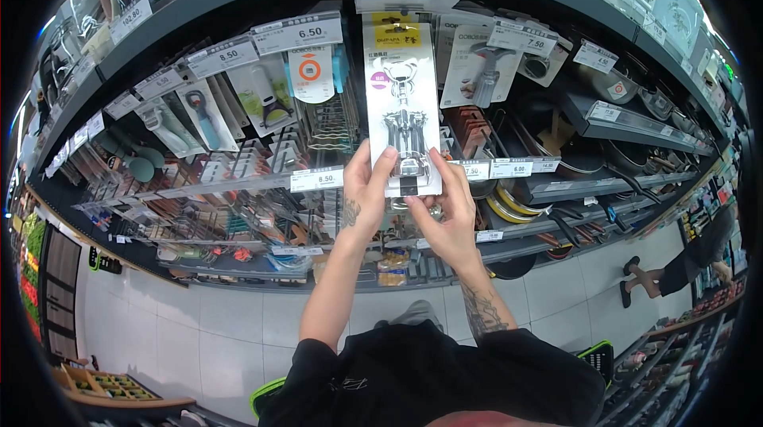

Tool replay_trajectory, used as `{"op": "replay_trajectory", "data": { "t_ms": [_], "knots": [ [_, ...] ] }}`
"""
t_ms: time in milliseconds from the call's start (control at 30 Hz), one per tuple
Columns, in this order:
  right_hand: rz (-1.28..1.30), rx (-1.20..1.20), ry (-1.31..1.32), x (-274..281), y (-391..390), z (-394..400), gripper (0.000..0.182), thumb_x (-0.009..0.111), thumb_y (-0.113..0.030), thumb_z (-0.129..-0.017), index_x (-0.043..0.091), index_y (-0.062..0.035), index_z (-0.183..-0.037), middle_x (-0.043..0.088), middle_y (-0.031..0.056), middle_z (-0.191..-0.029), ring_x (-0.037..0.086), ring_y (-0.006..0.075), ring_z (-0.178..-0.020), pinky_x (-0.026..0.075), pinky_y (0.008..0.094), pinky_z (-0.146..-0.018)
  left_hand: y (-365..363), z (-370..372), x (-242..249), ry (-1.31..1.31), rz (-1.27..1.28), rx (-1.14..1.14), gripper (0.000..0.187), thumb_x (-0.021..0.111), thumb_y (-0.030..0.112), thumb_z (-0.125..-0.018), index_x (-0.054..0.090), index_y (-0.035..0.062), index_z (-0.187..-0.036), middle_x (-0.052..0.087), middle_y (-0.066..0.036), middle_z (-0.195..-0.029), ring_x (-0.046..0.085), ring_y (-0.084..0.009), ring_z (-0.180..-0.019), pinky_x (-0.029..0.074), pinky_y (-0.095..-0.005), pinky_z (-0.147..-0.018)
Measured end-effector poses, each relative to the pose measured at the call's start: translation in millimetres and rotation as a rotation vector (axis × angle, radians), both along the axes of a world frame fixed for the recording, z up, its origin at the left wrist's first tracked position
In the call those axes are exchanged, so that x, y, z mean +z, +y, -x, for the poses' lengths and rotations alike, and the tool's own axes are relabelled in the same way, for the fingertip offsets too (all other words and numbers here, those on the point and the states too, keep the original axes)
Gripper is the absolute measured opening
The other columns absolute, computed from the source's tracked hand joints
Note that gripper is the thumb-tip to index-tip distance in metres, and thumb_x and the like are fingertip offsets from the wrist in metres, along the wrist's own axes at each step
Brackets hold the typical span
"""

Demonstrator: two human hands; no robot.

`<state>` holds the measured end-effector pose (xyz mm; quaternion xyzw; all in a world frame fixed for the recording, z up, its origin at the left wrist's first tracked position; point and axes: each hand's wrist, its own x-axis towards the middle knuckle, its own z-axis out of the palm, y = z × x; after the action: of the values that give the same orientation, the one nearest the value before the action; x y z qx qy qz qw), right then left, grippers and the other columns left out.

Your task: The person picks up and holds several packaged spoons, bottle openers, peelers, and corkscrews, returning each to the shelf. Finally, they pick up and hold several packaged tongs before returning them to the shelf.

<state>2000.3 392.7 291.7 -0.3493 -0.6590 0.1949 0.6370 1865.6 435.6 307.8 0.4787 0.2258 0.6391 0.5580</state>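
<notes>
A tall white blister pack (403, 101) with a yellow top and a silvery metal corkscrew-like tool inside is held upright in front of the shelf. My left hand (371, 189) grips its lower left edge, thumb on the front. At the lower right edge is my right hand (447, 204), its fingers along the side and its thumb by the bottom. The top of the pack is just under a price-tag holder (407, 3); whether it still hangs on a hook cannot be told.
Hanging packs with a peeler (208, 115) and a grey-handled tool (482, 69) flank the pack. Pans (517, 203) fill shelves at right. Baskets (598, 359) stand on the floor (222, 312) behind. A person (691, 264) in dark clothes is at far right.
</notes>
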Motion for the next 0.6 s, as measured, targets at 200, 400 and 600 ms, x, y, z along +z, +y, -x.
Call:
{"op": "replay_trajectory", "data": {
  "t_ms": [200, 400, 600],
  "knots": [
    [-0.158, -0.168, -0.151, -5, 24, -5, 0.066, 0.074, -0.002, -0.078, 0.046, 0.0028, -0.138, 0.055, 0.0112, -0.100, 0.050, 0.0103, -0.066, 0.045, 0.0246, -0.054, -8, 2, -2, -0.118, 0.128, -0.110, 0.045, 0.049, 0.006, -0.097, 0.036, 0.0012, -0.139, 0.060, -0.016, -0.117, 0.066, -0.0215, -0.095, 0.059, -0.0355, -0.078],
    [-0.094, -0.302, -0.245, 2, 46, -7, 0.060, 0.074, -0.002, -0.079, 0.050, 0.0013, -0.135, 0.045, 0.0050, -0.076, 0.041, 0.0088, -0.055, 0.038, 0.0264, -0.050, -31, 14, -9, 0.173, -0.018, -0.043, 0.062, 0.050, 0.005, -0.095, 0.019, 0.0007, -0.149, 0.048, -0.029, -0.132, 0.067, -0.0343, -0.096, 0.060, -0.0428, -0.081],
    [0.025, -0.345, -0.350, 6, 57, -13, 0.054, 0.067, -0.007, -0.085, 0.048, -0.0025, -0.136, 0.060, 0.0185, -0.093, 0.064, 0.0338, -0.074, 0.051, 0.0412, -0.065, -50, 32, -37, 0.192, 0.033, -0.125, 0.049, 0.050, 0.014, -0.097, 0.035, -0.0044, -0.140, 0.060, -0.029, -0.117, 0.067, -0.0329, -0.093, 0.060, -0.0441, -0.078]
  ]
}}
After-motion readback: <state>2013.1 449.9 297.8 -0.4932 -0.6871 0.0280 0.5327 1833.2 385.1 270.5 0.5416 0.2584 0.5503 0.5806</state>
